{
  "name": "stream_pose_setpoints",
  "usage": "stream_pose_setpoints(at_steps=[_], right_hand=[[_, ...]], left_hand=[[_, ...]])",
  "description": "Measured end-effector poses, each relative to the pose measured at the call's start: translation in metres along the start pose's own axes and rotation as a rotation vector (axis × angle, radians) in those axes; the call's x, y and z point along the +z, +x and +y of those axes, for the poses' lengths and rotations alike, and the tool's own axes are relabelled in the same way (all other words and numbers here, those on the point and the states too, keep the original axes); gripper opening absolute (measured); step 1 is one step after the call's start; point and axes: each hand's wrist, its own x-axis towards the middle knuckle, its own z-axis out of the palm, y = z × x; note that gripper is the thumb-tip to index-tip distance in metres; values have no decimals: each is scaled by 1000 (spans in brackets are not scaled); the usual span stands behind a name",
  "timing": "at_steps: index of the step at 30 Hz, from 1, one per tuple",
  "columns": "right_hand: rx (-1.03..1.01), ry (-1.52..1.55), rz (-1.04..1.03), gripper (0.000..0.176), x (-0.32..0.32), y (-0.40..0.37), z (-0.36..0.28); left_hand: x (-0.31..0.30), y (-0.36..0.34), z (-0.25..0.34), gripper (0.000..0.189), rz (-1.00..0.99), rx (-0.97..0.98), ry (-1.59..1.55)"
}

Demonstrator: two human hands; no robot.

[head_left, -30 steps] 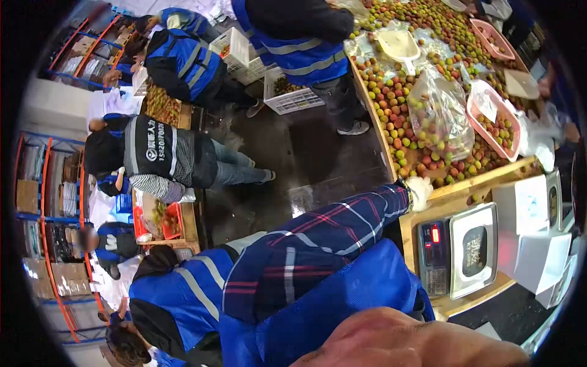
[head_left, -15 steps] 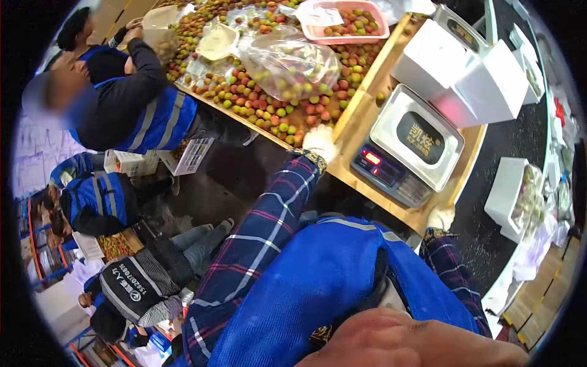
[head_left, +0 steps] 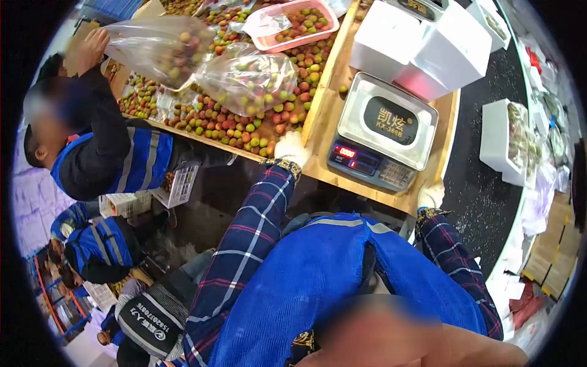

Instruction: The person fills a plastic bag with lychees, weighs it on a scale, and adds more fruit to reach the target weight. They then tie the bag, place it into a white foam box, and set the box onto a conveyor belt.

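My left hand [head_left: 292, 148], in a white glove, grips the wooden edge of the table where the lychee bin meets the weighing side. My right hand [head_left: 431, 194], also gloved, is curled on the table's right front corner. Between them stands a digital scale [head_left: 388, 119] with a bare metal pan and lit red digits. Left of the scale, many red-green lychees [head_left: 214, 119] lie loose in the bin. A clear plastic bag of lychees [head_left: 247, 82] rests on them, close to my left hand.
White foam boxes [head_left: 391, 43] stand behind the scale. A pink basket [head_left: 293, 24] holds lychees at the back. At left, a co-worker in a blue vest [head_left: 143, 159] holds up a clear bag [head_left: 156, 52]. A dark conveyor belt [head_left: 474, 165] runs along the right, with another foam box [head_left: 498, 137].
My view has shifted, so the table and scale appear further left. The co-worker at left has raised a large clear bag over the lychees. My hands stay on the table edge.
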Motion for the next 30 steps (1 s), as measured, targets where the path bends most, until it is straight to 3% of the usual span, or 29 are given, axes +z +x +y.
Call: stream_pose_setpoints(at_steps=[4,5,15,23,26,30], right_hand=[[-41,113,20,51,-39,-13,-27],[-89,129,121,44,-44,-18,-33],[-21,105,70,47,-52,-20,-41],[-22,90,-22,61,-30,-11,-21],[-46,84,87,48,-23,-12,-20],[-43,60,97,46,-14,-8,-13]], left_hand=[[0,0,0,52,12,-4,3],[-2,0,0,52,18,-5,-8],[-7,-2,6,54,30,-11,-1],[-3,0,5,54,9,-14,4],[1,1,4,54,8,-8,0],[1,2,4,53,4,-19,2]])
